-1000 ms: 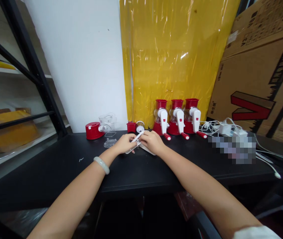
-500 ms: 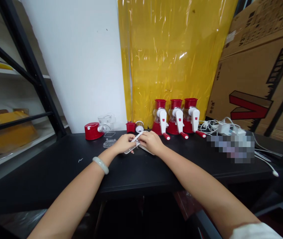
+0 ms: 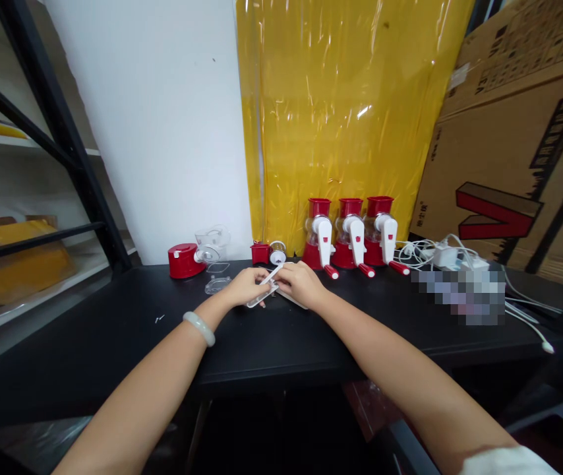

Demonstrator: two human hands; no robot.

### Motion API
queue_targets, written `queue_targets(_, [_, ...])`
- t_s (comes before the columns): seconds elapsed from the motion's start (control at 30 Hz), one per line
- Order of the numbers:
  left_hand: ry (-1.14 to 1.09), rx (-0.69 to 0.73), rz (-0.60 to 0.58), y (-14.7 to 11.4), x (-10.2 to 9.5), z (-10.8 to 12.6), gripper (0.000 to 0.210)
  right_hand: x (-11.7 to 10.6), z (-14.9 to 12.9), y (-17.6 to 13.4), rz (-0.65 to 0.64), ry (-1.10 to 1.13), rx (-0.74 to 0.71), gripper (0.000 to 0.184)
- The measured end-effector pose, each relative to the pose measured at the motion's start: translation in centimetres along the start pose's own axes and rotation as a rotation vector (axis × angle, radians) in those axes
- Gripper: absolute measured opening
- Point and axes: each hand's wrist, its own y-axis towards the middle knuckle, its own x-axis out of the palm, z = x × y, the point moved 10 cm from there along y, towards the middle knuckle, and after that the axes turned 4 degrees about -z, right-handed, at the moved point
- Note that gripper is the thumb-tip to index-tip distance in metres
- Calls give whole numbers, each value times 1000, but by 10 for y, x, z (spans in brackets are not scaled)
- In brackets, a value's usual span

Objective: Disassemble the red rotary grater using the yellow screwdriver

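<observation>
Close together over the middle of the black table, my left hand (image 3: 246, 285) and my right hand (image 3: 303, 284) are closed around white plastic parts. A long, flat white plastic piece (image 3: 272, 273) slants between them, pinched by the left fingers, with the right fingertips against it. Under my right hand shows the edge of another white plastic piece (image 3: 292, 301); how the two join is hidden by the fingers. Just behind the hands are a red hopper (image 3: 260, 253) and a metal grater drum (image 3: 277, 253). A pale bangle circles my left wrist.
Three red-and-white rotary graters (image 3: 351, 234) stand behind to the right. Left are a red base (image 3: 185, 260), a clear housing (image 3: 211, 245) and a clear flat part (image 3: 218, 285). White cables (image 3: 442, 253) lie right, before a large carton (image 3: 503, 165). A shelf frame (image 3: 59, 125) rises left.
The hands and the white pieces stay in almost the same place. Only slight finger movement and a small shift of the view can be seen.
</observation>
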Motion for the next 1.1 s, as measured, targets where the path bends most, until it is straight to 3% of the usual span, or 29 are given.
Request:
queue_targets(0.63, [-11,36,-11,2,-1,-3,32,-1,1,0,11,-8,2,8])
queue_targets(1.1, [-46,7,25,3,-4,-7,27,-1,-5,-1,18,-95,-9,13])
